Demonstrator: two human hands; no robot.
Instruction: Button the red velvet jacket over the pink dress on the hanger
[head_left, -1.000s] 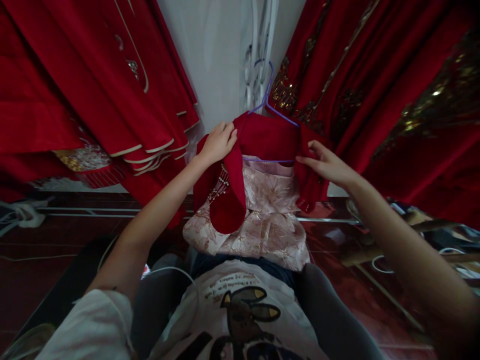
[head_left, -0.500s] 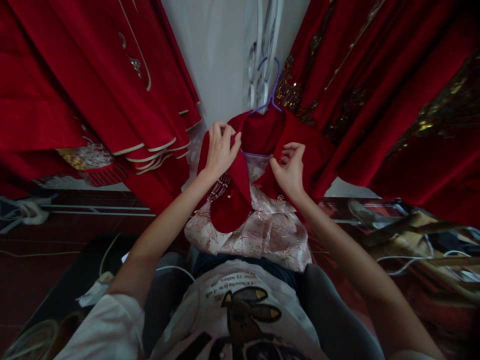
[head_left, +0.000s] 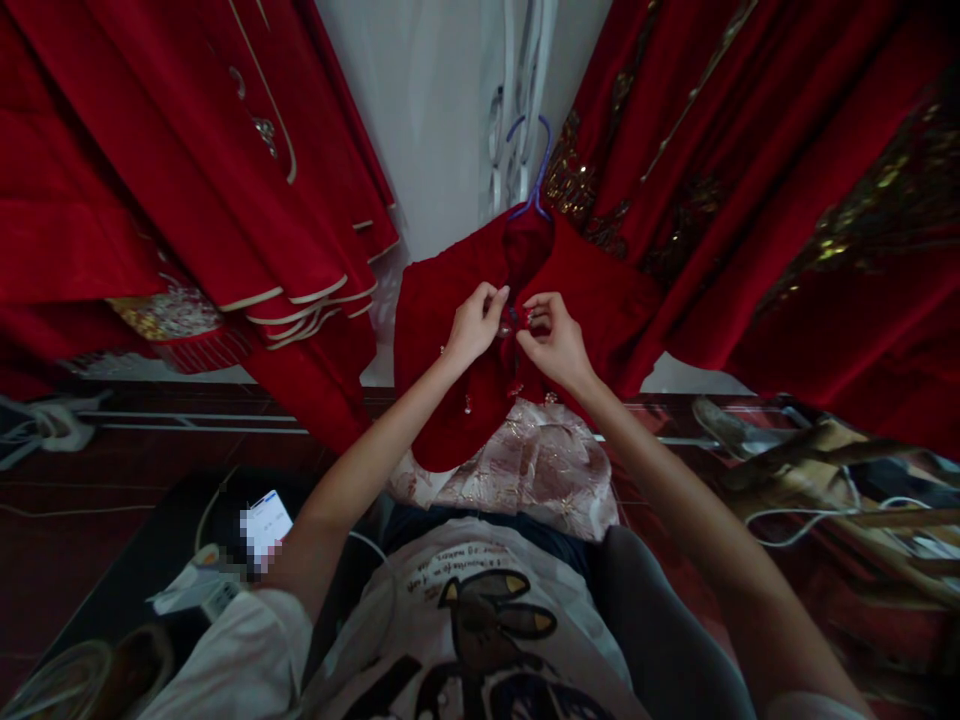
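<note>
A red cape-like garment [head_left: 442, 290] hangs in front of me on a purple hanger [head_left: 538, 190]. Its two front edges are drawn close together at the neck, with small beaded ornaments dangling below. My left hand [head_left: 478, 325] is closed in a pinch on the left front edge, just under the neck opening. Opposite it, my right hand [head_left: 555, 343] pinches the right front edge, its fingertips a short way from the left ones. A small round clasp or bead [head_left: 505, 329] shows between them. Over my lap lies a pale pink patterned cloth [head_left: 517, 465], partly under the red garment.
Red garments with pale trim [head_left: 300, 200] hang at left, and gold-sequined red ones [head_left: 750, 200] at right. A white scrolled metal rack [head_left: 525, 90] stands behind the hanger. A lit phone [head_left: 268, 522] lies on a dark surface at left. Cluttered items [head_left: 817, 465] sit at right.
Both hands have moved toward each other, bringing the garment's front edges together over the neck opening. The left flap now lies flat, and my left arm has shifted, uncovering the phone.
</note>
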